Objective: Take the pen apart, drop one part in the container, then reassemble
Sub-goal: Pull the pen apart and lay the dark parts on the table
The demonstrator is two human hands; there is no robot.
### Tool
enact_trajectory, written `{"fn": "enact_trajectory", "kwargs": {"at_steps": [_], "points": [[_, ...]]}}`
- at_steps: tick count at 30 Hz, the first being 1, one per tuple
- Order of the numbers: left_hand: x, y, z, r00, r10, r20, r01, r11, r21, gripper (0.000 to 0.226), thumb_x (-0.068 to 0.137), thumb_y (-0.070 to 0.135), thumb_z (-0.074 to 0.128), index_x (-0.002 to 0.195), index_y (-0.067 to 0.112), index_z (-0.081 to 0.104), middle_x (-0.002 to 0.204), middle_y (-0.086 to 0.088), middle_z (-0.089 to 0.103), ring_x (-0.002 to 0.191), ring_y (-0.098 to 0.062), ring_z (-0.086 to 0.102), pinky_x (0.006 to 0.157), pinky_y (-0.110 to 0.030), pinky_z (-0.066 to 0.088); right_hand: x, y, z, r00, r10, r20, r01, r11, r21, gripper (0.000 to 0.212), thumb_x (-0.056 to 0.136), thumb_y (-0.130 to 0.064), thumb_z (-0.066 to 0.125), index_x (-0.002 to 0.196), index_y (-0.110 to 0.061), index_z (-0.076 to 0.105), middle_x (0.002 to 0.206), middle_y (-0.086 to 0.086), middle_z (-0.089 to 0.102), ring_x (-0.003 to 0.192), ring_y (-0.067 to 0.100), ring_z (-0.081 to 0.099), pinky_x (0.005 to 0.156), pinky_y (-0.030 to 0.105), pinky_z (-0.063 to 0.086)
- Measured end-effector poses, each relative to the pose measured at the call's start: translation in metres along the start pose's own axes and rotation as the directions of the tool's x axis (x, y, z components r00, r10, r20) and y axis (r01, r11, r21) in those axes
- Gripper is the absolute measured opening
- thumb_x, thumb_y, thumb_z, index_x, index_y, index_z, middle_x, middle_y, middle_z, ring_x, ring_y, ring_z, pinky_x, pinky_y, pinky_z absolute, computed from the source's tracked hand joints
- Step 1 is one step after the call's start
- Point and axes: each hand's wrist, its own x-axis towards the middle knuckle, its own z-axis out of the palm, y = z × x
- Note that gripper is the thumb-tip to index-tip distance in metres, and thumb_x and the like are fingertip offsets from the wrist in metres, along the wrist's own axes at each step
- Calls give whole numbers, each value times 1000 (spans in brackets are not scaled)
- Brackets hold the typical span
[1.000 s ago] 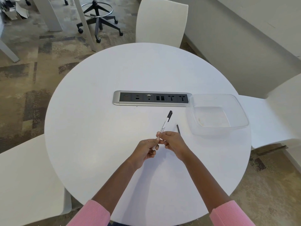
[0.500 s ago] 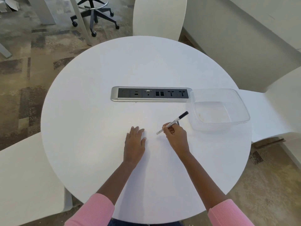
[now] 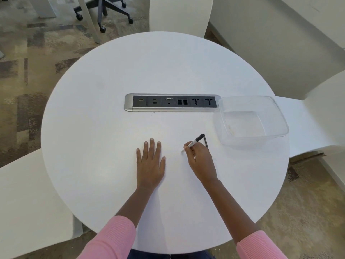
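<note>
A white pen with a black end is gripped in my right hand, its tip down near the table like in a writing hold. A thin dark loose pen part lies on the table just right of that hand, partly hidden by it. My left hand rests flat on the table, palm down, fingers spread, holding nothing. A clear plastic container stands to the right, beyond the pen, and looks empty.
The round white table has a silver power and socket strip set in its middle, touching the container's left corner. White chairs stand at the far side, left and right. A wheeled stool base is on the carpet at the back.
Both hands held the pen together a second ago. My left hand let go and came down flat on the table. My right hand lowered the pen toward the table beside the loose part.
</note>
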Motion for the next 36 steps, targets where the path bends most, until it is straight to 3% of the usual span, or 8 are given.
{"fn": "enact_trajectory", "kwargs": {"at_steps": [3, 7, 11, 20, 23, 27, 31, 36], "points": [[2, -2, 2, 1000, -22, 2, 22, 1000, 1, 59, 90, 36, 22, 141, 10, 35, 149, -15, 33, 137, -37, 31, 110, -56, 21, -3, 0, 2, 998, -39, -51, 38, 999, -15, 14, 91, -11, 49, 92, -4, 62, 92, 11, 67, 82, 26, 59, 71, 30, 49], [5, -6, 9, 995, -95, 15, 95, 995, -5, 63, 90, 41, 12, 146, 14, 20, 156, -11, 17, 143, -33, 14, 115, -50, 6, 0, 2, 4, 999, 2, 44, 0, 999, -42, 19, 93, -13, 45, 95, -1, 60, 91, 16, 65, 86, 29, 57, 77, 43, 50], [5, -4, 9, 996, -92, -15, 91, 995, -38, 57, 92, 34, 28, 145, 12, 26, 154, -13, 21, 142, -34, 19, 114, -53, 11, -1, 2, 3, 1000, -4, -24, 3, 999, -41, 18, 93, -15, 45, 97, -4, 60, 91, 13, 65, 86, 27, 57, 74, 41, 51], [10, -9, 8, 999, -10, -54, 9, 1000, -17, 55, 92, 26, 46, 142, 9, 31, 152, -15, 27, 139, -33, 26, 113, -53, 15, 0, 0, 4, 1000, -10, -26, 9, 999, -46, 18, 93, -13, 45, 96, -3, 60, 91, 14, 65, 85, 27, 57, 74, 37, 48], [10, -9, 8, 998, -8, -54, 6, 1000, -19, 55, 93, 27, 44, 143, 10, 29, 153, -14, 24, 141, -33, 23, 114, -52, 13, 2, 2, 5, 998, 32, 50, -29, 997, -66, 21, 94, -13, 43, 94, -1, 59, 89, 17, 65, 86, 29, 57, 75, 37, 45], [11, -10, 9, 998, -7, -56, 6, 1000, -23, 55, 94, 28, 42, 144, 11, 26, 154, -13, 22, 142, -31, 20, 115, -50, 10, -2, 2, 5, 999, 13, -32, -15, 998, -56, 18, 93, -13, 46, 97, -3, 59, 88, 15, 65, 85, 26, 55, 71, 27, 39], [11, -10, 10, 999, -12, -50, 11, 1000, -28, 56, 94, 30, 38, 145, 13, 22, 155, -11, 18, 143, -29, 16, 116, -48, 6, 1, 5, 8, 996, 75, 50, -73, 996, -54, 22, 94, -13, 43, 93, 0, 60, 90, 17, 66, 87, 29, 57, 71, 29, 38], [11, -11, 10, 999, -18, -45, 17, 999, -28, 57, 95, 31, 36, 146, 15, 19, 156, -10, 14, 144, -27, 12, 116, -46, 2, 1, 3, 3, 993, 111, -38, -109, 992, 56, 21, 94, -14, 45, 93, -1, 62, 87, 11, 66, 78, 21, 55, 62, 21, 34]]}}
